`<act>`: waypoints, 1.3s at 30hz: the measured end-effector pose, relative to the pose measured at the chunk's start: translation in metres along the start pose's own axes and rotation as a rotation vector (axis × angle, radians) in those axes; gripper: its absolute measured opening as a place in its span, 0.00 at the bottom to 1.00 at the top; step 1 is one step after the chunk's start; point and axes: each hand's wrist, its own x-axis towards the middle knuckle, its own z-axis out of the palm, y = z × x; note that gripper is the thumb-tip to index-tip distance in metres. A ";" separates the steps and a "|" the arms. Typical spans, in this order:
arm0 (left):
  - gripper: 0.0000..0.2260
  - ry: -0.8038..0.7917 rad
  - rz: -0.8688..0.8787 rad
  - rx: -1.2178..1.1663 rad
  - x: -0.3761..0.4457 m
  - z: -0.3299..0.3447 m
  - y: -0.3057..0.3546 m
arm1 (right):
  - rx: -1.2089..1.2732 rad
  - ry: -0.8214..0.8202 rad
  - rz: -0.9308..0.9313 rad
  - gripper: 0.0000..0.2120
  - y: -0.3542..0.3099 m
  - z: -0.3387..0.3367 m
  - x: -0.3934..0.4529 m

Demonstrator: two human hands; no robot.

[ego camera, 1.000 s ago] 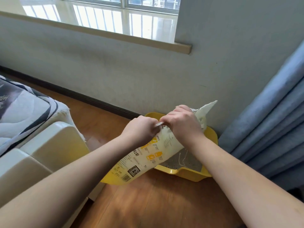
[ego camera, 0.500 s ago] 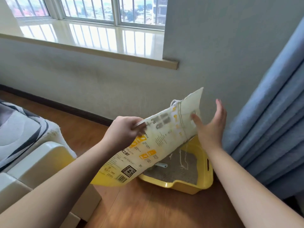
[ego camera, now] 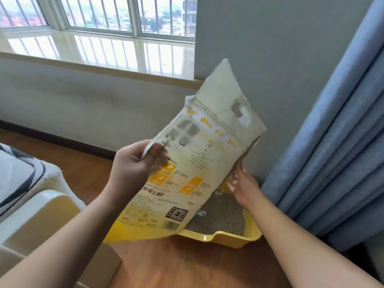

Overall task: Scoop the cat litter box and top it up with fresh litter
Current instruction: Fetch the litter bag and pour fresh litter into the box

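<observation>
Bed (ego camera: 18, 175): far left, striped grey and white cover, partly in frame

Lid (ego camera: 39, 217): pale cream and yellow moulded piece, low left, on the floor beside the bed

Window (ego camera: 99, 15): upper left, barred panes above a glossy sill (ego camera: 104, 50)

Floor (ego camera: 166, 265): wood planks, dark skirting along the wall

Left hand (ego camera: 133, 165): centre left, fingers curled shut around the left edge of the bag, thumb on the printed face; forearm runs down to the lower left corner

Bag (ego camera: 197, 163): litter sack, white with yellow panels, a QR code and barcode near the bottom, yellow base. Held off the floor and tilted, top end up and to the right, against the wall. The top flap is ragged and pale with a cut-out handle hole. The lower end hangs in front of the left part of the box

Box (ego camera: 228, 239): yellow litter tray on the floor against the wall, right of centre, behind and under the bag. Grey litter (ego camera: 220, 217) covers the visible bottom. A small white piece (ego camera: 201, 213) lies on the litter just beside the bag's edge; cannot tell what it is

Right hand (ego camera: 243, 186): over the back of the box, fingers loosely spread, fingertips touching the bag's right edge, not clasping it

Curtain (ego camera: 332, 142): blue, pleated, far right, just beside the box
</observation>
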 end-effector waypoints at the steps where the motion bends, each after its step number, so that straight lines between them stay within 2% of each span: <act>1: 0.12 0.009 -0.035 -0.024 -0.004 -0.001 -0.009 | 0.043 -0.011 -0.027 0.20 0.000 0.002 0.002; 5: 0.12 0.091 -0.197 -0.113 -0.014 -0.007 -0.048 | 0.069 -0.009 -0.136 0.14 -0.002 0.013 0.005; 8: 0.12 0.152 -0.288 -0.149 -0.020 -0.012 -0.072 | -0.068 -0.012 -0.222 0.07 -0.008 0.020 -0.001; 10: 0.11 0.166 -0.321 -0.142 -0.024 -0.015 -0.085 | -0.150 -0.013 -0.273 0.06 -0.009 0.023 -0.004; 21: 0.07 0.175 -0.390 -0.090 -0.019 -0.031 -0.116 | -0.396 0.009 -0.488 0.02 -0.028 0.044 -0.037; 24: 0.05 0.184 -0.386 -0.083 -0.013 -0.030 -0.115 | -0.443 0.022 -0.563 0.06 -0.034 0.049 -0.044; 26: 0.04 0.189 -0.373 -0.089 -0.008 -0.028 -0.112 | -0.462 0.023 -0.592 0.04 -0.034 0.051 -0.046; 30: 0.02 0.203 -0.360 -0.093 -0.002 -0.026 -0.096 | -0.449 0.057 -0.593 0.02 -0.032 0.052 -0.042; 34: 0.03 0.205 -0.417 -0.059 0.002 -0.024 -0.069 | -0.431 0.113 -0.481 0.03 -0.027 0.045 -0.051; 39: 0.04 0.152 -0.484 0.030 0.003 -0.034 -0.006 | -0.427 0.184 -0.393 0.05 -0.056 0.055 -0.087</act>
